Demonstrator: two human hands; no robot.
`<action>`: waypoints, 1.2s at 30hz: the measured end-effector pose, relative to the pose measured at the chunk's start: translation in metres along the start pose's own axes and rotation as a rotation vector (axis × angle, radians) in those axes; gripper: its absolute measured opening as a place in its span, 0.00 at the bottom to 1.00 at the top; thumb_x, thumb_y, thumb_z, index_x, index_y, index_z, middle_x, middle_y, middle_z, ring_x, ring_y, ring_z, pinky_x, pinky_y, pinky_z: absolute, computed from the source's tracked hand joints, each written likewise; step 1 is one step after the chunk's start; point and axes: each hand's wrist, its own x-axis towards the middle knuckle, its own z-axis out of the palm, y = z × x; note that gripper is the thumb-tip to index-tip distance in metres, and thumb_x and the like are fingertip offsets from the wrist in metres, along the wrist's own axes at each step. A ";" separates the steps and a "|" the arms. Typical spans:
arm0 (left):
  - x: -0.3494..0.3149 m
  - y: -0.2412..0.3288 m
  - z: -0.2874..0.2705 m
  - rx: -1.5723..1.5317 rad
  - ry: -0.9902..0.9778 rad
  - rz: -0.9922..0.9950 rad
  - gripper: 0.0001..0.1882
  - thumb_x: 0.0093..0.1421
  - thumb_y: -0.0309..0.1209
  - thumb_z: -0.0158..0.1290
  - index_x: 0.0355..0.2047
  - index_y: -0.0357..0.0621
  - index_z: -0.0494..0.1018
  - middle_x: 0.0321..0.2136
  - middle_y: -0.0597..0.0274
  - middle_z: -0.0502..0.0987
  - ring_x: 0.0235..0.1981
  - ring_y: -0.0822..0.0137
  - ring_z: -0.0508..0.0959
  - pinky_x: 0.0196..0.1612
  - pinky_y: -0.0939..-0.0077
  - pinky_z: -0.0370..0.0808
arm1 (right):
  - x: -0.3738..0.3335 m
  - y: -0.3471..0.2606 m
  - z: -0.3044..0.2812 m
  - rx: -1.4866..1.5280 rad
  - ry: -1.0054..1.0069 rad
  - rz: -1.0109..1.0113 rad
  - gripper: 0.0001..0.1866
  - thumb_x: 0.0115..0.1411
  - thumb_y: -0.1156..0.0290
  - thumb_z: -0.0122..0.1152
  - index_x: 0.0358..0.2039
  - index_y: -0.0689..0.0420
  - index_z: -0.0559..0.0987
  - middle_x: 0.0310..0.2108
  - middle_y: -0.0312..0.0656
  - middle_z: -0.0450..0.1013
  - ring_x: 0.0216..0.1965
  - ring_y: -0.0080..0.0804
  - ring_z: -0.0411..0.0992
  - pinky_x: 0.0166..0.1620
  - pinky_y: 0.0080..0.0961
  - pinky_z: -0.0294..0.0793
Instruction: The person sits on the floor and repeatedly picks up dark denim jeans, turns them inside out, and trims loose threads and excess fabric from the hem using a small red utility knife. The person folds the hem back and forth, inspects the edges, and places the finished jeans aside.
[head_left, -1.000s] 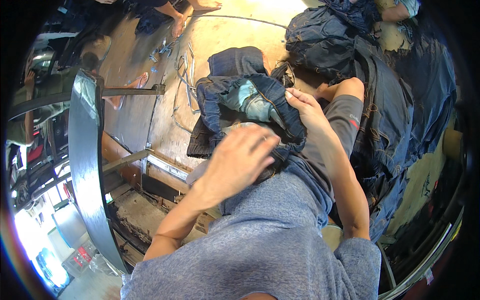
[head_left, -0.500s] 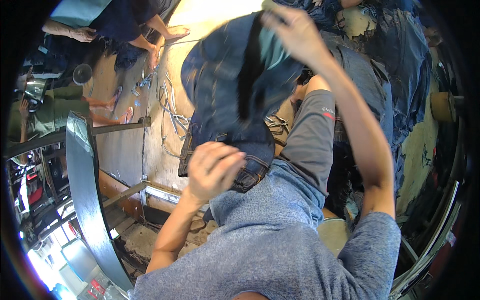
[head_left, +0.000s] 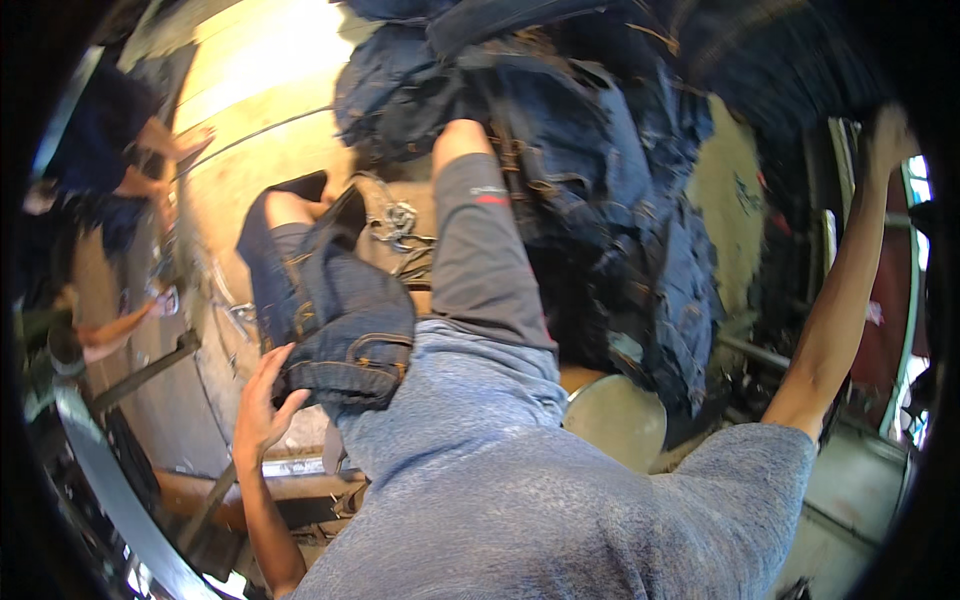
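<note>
A pair of dark blue jeans with orange stitching lies folded over my left thigh, waistband toward me. My left hand is beside the waistband, fingers spread and thumb apart, open and gripping nothing. My right arm reaches far out to the right. At its end my right hand is small and blurred, next to a smeared stretch of dark denim at the upper right. Whether the fingers hold that denim cannot be made out.
A large heap of denim garments lies ahead and right of my legs. Cord scraps lie between my legs. A round stool-like seat stands by my right hip. Another person's feet are at the left, near a metal frame.
The view has swung to the right. My right hand has gone from above my lap to the far right, and the upper denim piece has left my lap. My left hand has moved to the jeans' left side.
</note>
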 end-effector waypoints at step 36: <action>0.103 0.094 0.001 0.290 0.248 0.102 0.10 0.74 0.31 0.57 0.53 0.46 0.75 0.35 0.45 0.85 0.36 0.41 0.86 0.38 0.48 0.81 | -0.260 -0.497 -0.125 1.275 -1.181 -0.083 0.30 0.69 0.54 0.71 0.63 0.62 0.81 0.58 0.56 0.81 0.61 0.54 0.79 0.62 0.43 0.78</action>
